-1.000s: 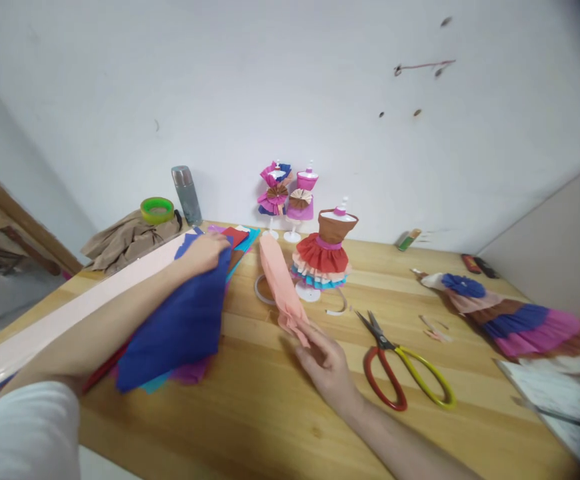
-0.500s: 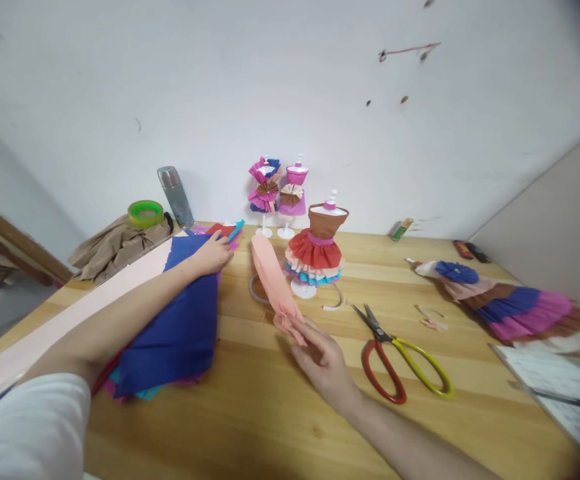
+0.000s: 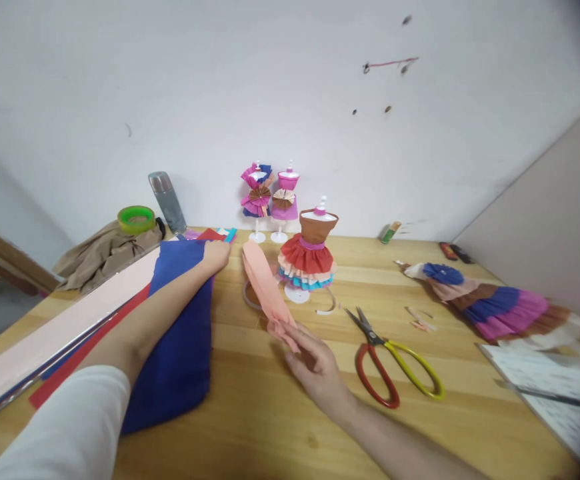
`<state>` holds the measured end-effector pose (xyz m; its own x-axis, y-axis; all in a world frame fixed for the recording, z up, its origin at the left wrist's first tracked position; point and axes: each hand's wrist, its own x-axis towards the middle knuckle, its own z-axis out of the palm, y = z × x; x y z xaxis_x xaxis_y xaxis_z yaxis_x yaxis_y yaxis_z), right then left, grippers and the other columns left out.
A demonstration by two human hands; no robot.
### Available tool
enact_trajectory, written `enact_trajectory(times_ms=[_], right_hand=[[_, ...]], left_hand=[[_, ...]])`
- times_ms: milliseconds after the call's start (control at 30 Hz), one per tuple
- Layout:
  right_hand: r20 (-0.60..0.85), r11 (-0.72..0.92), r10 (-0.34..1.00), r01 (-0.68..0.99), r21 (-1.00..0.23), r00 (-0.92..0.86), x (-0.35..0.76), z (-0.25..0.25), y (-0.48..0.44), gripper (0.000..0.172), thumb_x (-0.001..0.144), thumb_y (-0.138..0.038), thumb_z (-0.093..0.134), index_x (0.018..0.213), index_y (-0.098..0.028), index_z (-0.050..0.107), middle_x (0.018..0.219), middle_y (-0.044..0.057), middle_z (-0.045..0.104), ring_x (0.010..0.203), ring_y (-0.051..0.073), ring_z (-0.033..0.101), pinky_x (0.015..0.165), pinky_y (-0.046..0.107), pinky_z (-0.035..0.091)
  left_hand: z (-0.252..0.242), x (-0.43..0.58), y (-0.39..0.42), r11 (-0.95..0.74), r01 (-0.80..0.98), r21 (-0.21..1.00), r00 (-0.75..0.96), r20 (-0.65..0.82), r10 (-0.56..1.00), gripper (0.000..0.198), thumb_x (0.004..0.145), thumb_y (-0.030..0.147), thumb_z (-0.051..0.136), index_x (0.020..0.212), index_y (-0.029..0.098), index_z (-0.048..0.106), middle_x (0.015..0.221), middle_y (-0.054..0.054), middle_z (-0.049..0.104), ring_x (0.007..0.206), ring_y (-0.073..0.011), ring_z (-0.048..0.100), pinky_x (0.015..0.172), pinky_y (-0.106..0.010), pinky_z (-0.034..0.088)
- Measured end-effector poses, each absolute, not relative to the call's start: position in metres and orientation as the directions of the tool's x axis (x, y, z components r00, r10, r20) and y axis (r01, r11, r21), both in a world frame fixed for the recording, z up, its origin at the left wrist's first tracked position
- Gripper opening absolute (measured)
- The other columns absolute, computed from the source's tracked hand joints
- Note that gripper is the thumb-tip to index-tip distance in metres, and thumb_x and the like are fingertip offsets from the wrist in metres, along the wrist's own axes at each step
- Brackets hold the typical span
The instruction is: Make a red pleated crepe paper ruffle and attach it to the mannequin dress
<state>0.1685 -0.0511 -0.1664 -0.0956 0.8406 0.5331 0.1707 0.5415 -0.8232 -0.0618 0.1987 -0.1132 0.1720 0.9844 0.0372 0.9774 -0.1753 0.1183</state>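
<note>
My right hand (image 3: 317, 367) pinches the lower end of a folded peach crepe paper strip (image 3: 265, 277), which slants away from me over the table. At the far end of a blue crepe paper sheet (image 3: 180, 360), my left hand (image 3: 217, 255) is closed at the paper's edge; its fingertips are hidden. Red crepe paper (image 3: 137, 300) shows beside the blue sheet, partly under my forearm. Beyond the peach strip stands a small dress form (image 3: 315, 250) with a brown top and a ruffled red, peach and turquoise skirt.
Open scissors (image 3: 377, 340) lie right of my right hand. Two smaller dress forms (image 3: 270, 197) stand by the wall. A ruffled paper dress (image 3: 500, 303) and a white sheet (image 3: 535, 387) lie right. A flask (image 3: 169, 203), green tape roll (image 3: 137, 219) and brown cloth (image 3: 95, 253) sit left.
My left hand has closed at the paper's far edge. The blue sheet has shifted toward me, and more red paper shows on its left. My right hand keeps the peach strip; the view has shifted slightly.
</note>
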Motion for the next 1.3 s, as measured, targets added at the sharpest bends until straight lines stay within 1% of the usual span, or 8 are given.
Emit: enact_trajectory(times_ms=[300,367,600,767,867,933,1067,1300], right_hand=[[0.552,0.558,0.830,0.160,-0.814,-0.084,0.166,-0.163,-0.049,0.048,0.083,-0.014,0.057,0.129,-0.026,0.066,0.127,0.010,0.069,0.118,0.024,0.065,0.100,0.041,0.054],[0.558,0.562,0.826,0.185,-0.806,-0.081,0.165,-0.164,-0.048,0.047,0.084,-0.014,0.056,0.128,-0.026,0.066,0.127,0.010,0.069,0.118,0.024,0.065,0.100,0.042,0.054],[0.572,0.700,0.709,0.317,-0.640,-0.411,0.156,-0.158,-0.054,0.047,0.082,-0.006,0.049,0.124,-0.021,0.063,0.108,0.011,0.071,0.099,0.020,0.069,0.083,0.030,0.058],[0.512,0.770,0.634,0.411,-0.488,-0.580,0.151,-0.152,-0.058,0.041,0.080,-0.004,0.048,0.117,-0.018,0.061,0.100,0.011,0.066,0.093,0.022,0.065,0.081,0.032,0.057],[0.520,0.782,0.622,0.429,-0.452,-0.585,0.151,-0.151,-0.059,0.036,0.082,-0.005,0.046,0.113,-0.016,0.060,0.098,0.012,0.064,0.092,0.023,0.063,0.081,0.033,0.057],[0.524,0.785,0.618,0.434,-0.442,-0.586,0.151,-0.153,-0.059,0.035,0.083,-0.006,0.045,0.114,-0.016,0.060,0.097,0.011,0.063,0.090,0.022,0.062,0.080,0.032,0.056],[0.510,0.782,0.623,0.462,-0.419,-0.593,0.152,-0.158,-0.059,0.037,0.082,-0.007,0.047,0.117,-0.016,0.059,0.095,0.011,0.063,0.087,0.023,0.062,0.078,0.032,0.056],[0.516,0.837,0.547,0.423,-0.347,-0.659,0.152,-0.157,-0.062,0.047,0.081,-0.008,0.047,0.126,-0.014,0.058,0.117,0.017,0.065,0.111,0.027,0.061,0.094,0.038,0.053]], left_hand=[[-0.070,-0.084,0.195,-0.081,0.704,0.705,0.138,-0.024,0.990,0.035,0.094,0.034,0.060,0.122,0.014,0.059,0.121,-0.011,0.062,0.103,-0.0226,0.064,0.086,-0.043,0.056],[-0.054,-0.088,0.186,-0.079,0.579,0.811,0.159,-0.017,0.987,0.020,0.090,0.027,0.059,0.101,0.010,0.063,0.101,-0.011,0.069,0.090,-0.0213,0.069,0.080,-0.038,0.058],[-0.020,-0.054,0.123,-0.105,0.202,0.974,0.522,-0.017,0.853,0.011,0.070,0.023,0.065,0.073,0.016,0.056,0.073,-0.006,0.071,0.074,-0.0229,0.073,0.073,-0.034,0.057],[-0.042,0.014,0.061,-0.445,0.298,0.844,0.824,0.007,0.566,0.006,0.072,0.018,0.062,0.078,0.016,0.064,0.085,-0.007,0.075,0.084,-0.0223,0.071,0.075,-0.031,0.055],[-0.056,0.035,0.041,-0.597,0.256,0.760,0.846,0.123,0.519,0.042,0.076,0.014,0.058,0.118,0.019,0.063,0.121,-0.010,0.071,0.111,-0.0224,0.066,0.094,-0.033,0.051],[-0.059,0.030,0.039,-0.651,0.316,0.691,0.838,0.118,0.533,0.047,0.080,0.016,0.055,0.127,0.020,0.060,0.118,-0.009,0.072,0.106,-0.0208,0.068,0.090,-0.030,0.052],[-0.056,-0.005,0.046,-0.570,0.681,0.460,0.655,-0.036,0.755,0.025,0.085,0.023,0.049,0.095,0.018,0.071,0.078,-0.002,0.074,0.073,-0.0159,0.067,0.066,-0.023,0.049],[-0.087,-0.034,0.053,-0.345,0.911,0.227,0.375,-0.107,0.921,0.035,0.081,0.046,0.055,0.067,0.017,0.067,0.071,-0.008,0.069,0.070,-0.0224,0.064,0.057,-0.027,0.038]])
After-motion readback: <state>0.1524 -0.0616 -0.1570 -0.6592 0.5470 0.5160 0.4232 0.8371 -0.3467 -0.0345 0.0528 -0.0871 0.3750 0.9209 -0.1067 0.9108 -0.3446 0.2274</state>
